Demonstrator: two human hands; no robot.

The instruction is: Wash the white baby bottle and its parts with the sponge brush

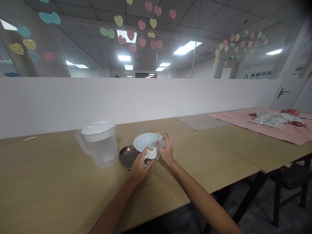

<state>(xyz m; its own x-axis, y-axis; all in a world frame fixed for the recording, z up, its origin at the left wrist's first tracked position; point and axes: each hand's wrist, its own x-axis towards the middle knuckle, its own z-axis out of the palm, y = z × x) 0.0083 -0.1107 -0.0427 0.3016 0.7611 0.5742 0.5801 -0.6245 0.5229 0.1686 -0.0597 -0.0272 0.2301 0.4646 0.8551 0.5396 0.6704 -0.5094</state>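
A baby bottle with a white collar and handles [151,152] stands upright at the table's near middle, its clear nipple uncovered on top. Around its left side and handle are the fingers of my left hand [140,165]. My right hand [166,148] pinches a small clear cap [159,136] just above and right of the bottle, apart from the nipple. Behind the bottle sits a white bowl [141,142], partly hidden by my hands. A round metal dish [127,157] lies to the left of the bottle, beside my left hand.
A clear plastic pitcher with a white lid [103,146] stands left of the dish. A thin pale piece [30,138] lies at the far left. On the right, a doll in patterned clothes [273,119] lies on a pink cloth [240,122]. A dark chair [287,177] is below the table.
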